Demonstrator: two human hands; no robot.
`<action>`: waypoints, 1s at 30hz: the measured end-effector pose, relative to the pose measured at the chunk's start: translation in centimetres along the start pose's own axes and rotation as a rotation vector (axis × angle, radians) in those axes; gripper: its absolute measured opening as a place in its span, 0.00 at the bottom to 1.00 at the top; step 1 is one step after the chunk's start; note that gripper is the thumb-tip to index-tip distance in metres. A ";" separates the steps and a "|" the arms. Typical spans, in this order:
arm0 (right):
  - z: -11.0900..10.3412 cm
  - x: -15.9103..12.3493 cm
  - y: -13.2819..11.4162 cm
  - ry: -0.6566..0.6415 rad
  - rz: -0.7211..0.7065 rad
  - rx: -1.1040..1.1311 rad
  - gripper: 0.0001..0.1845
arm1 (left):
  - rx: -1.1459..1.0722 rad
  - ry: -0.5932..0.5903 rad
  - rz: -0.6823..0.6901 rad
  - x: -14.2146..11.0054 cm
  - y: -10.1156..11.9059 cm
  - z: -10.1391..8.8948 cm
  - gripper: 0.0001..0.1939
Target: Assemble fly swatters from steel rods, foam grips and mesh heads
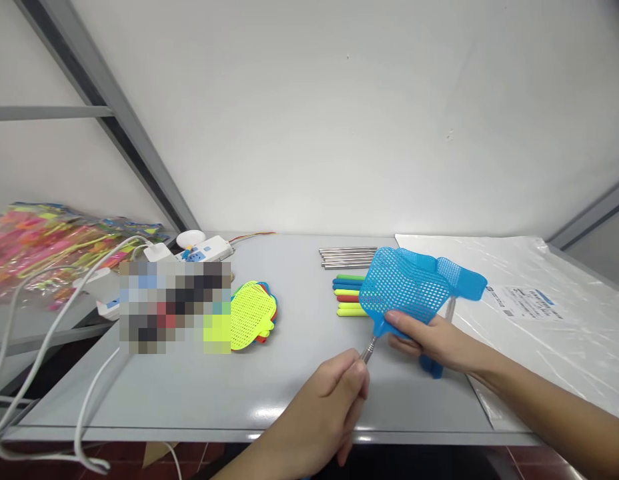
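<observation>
A blue plastic fly swatter head with a mesh face is held up above the table. My right hand grips its lower edge, with the thumb on the mesh. My left hand is closed around the short steel shaft that runs from the swatter's neck, and the fingers hide most of the shaft. A blue grip and a metal rod show beside my right hand. I cannot tell whether they belong to this swatter.
Steel rods and coloured handles lie just left of the swatter. Further left are stacked yellow swatter heads, a blurred patch, a power strip, white cables and a colourful bag. A white plastic sheet covers the table's right side.
</observation>
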State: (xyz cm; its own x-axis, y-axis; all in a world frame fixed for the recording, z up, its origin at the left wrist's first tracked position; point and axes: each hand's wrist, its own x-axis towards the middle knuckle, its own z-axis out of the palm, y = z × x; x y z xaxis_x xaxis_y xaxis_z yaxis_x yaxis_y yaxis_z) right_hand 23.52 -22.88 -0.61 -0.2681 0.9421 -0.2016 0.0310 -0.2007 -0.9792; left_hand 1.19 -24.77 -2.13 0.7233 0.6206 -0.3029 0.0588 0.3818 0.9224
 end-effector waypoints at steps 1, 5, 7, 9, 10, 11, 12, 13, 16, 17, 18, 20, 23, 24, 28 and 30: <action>0.2 -0.1 -0.2 0.014 0.023 0.009 0.22 | -0.006 -0.003 -0.003 -0.1 0.1 0.0 0.20; 0.6 -0.4 -1.1 0.024 0.071 0.026 0.20 | -0.009 -0.009 -0.021 -0.5 0.5 -0.1 0.20; 0.6 -0.5 -1.2 0.008 0.072 0.017 0.21 | -0.006 -0.001 -0.030 -0.7 0.6 -0.2 0.20; 0.6 -0.3 -1.2 -0.013 0.051 0.037 0.20 | -0.018 0.004 -0.034 -0.7 0.8 -0.2 0.20; 0.5 -0.1 -1.1 -0.016 0.033 0.056 0.20 | -0.029 0.004 -0.032 -0.6 0.9 -0.1 0.20; 0.5 0.0 -1.1 -0.005 0.003 0.078 0.20 | -0.041 0.000 -0.027 -0.4 1.1 -0.1 0.19; 0.4 0.2 -1.2 0.009 -0.035 0.097 0.21 | -0.055 -0.008 -0.023 -0.2 1.4 0.0 0.19; 0.4 0.4 -1.3 0.020 -0.077 0.106 0.22 | -0.075 -0.020 -0.021 0.0 1.7 0.0 0.18; 0.6 0.7 -1.8 0.029 -0.196 0.072 0.26 | -0.156 -0.087 -0.020 0.8 3.1 0.1 0.14; 0.7 0.6 -2.0 0.028 -0.220 0.046 0.27 | -0.177 -0.108 -0.012 1.0 3.5 0.1 0.13; 0.8 0.4 -2.1 0.036 -0.232 0.016 0.28 | -0.192 -0.122 0.004 1.1 3.8 0.1 0.13; 1.3 -0.3 -2.1 0.069 -0.225 -0.050 0.28 | -0.205 -0.138 0.045 1.1 3.9 0.3 0.12; 2.7 -2.0 -1.7 0.077 -0.163 -0.148 0.27 | -0.197 -0.174 0.093 0.7 3.1 1.1 0.13; 3.3 -2.6 -1.4 0.080 -0.151 -0.164 0.27 | -0.191 -0.185 0.104 0.4 2.6 1.5 0.14; 5.1 -4.9 -0.8 0.121 -0.171 -0.176 0.25 | -0.189 -0.177 0.101 -1.4 0.8 3.1 0.14; 4.9 -5.5 -0.6 0.185 -0.189 -0.147 0.24 | -0.176 -0.168 0.069 -2.5 0.2 3.5 0.15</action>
State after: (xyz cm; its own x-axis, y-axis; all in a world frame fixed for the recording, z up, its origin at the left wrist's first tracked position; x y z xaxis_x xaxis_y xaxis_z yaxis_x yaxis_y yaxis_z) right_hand 20.21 -29.24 1.19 -0.1026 0.9947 -0.0030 0.1403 0.0115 -0.9900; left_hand 1.83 -28.61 -0.33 0.8265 0.5323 -0.1832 -0.1044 0.4648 0.8793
